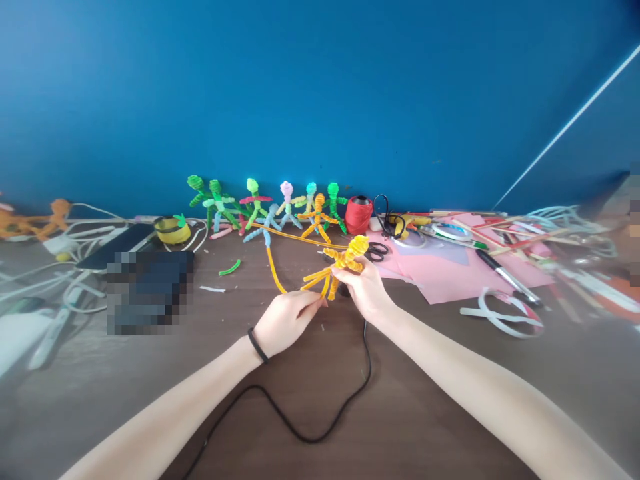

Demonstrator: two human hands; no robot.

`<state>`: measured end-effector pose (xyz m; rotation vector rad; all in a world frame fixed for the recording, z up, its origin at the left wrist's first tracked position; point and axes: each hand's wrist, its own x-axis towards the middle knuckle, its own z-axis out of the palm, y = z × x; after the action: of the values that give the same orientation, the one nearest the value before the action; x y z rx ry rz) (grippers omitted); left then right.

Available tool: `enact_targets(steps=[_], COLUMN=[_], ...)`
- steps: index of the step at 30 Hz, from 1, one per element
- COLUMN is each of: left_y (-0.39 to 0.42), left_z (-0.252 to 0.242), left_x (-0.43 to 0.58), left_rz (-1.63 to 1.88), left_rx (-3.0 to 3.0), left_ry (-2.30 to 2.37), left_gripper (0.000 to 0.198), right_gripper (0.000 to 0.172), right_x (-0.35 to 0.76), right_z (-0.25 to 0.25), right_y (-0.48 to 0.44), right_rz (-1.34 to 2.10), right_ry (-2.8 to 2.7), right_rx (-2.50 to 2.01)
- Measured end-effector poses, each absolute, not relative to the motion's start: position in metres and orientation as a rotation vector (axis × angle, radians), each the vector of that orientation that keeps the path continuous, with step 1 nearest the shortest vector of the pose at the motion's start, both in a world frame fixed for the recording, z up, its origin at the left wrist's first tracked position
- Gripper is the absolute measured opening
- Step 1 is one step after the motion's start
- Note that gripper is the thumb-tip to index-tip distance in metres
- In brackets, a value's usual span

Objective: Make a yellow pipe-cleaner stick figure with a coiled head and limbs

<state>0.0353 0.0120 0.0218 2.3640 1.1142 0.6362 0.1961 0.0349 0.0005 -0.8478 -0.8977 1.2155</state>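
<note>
My right hand (369, 291) is closed around the body of a yellow pipe-cleaner figure (357, 248), whose wound head and stubby arms rise above the fingers. Loose pipe-cleaner ends (316, 276) stick out to the left from the figure. Just below them, my left hand (287, 323) pinches a yellow pipe cleaner (325, 288) between thumb and fingers; the exact grip point is partly hidden. A longer orange pipe cleaner (273, 268) runs from behind the left hand up to a light-blue figure (265, 227). Black-handled scissors (376, 251) lie behind the right hand.
Several coloured pipe-cleaner figures (253, 203) lean along the blue wall (320, 87). A red spool (359, 215) stands beside them. Pink paper (440, 273), a black marker (507, 277) and strips lie right; a dark, blurred-out object (150, 290) lies left. A black cable (310, 440) curves in front.
</note>
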Motion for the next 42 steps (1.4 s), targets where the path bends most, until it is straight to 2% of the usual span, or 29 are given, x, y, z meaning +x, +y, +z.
enact_targets(steps=[7, 12, 17, 23, 31, 37, 42], left_y=[0.01, 0.019, 0.036, 0.038, 0.038, 0.034, 0.032], left_z=[0.021, 0.016, 0.013, 0.01, 0.024, 0.032, 0.029], left_x=[0.036, 0.033, 0.022, 0.021, 0.021, 0.024, 0.025], left_rz=[0.611, 0.513, 0.63, 0.729, 0.923, 0.715, 0.667], left_rx=[2.473, 2.49, 2.389, 2.284, 1.842, 1.628, 1.712], left_ry=[1.058, 1.278, 1.444, 1.322, 1.09, 0.992, 1.007], left_gripper=[0.025, 0.026, 0.026, 0.019, 0.029, 0.033, 0.024], right_gripper=[0.02, 0.022, 0.021, 0.021, 0.022, 0.021, 0.021], right_x=[0.195, 0.196, 0.194, 0.19, 0.191, 0.194, 0.195], right_z=[-0.002, 0.001, 0.007, 0.016, 0.015, 0.013, 0.012], right_y=[0.034, 0.034, 0.029, 0.021, 0.022, 0.023, 0.023], right_rz=[1.117, 1.214, 1.338, 1.517, 1.506, 1.458, 1.366], right_ry=[-0.975, -0.928, -0.926, -0.871, -0.936, -1.111, -1.236], right_rx=[-0.888, -0.841, -0.792, -0.682, -0.711, -0.79, -0.892])
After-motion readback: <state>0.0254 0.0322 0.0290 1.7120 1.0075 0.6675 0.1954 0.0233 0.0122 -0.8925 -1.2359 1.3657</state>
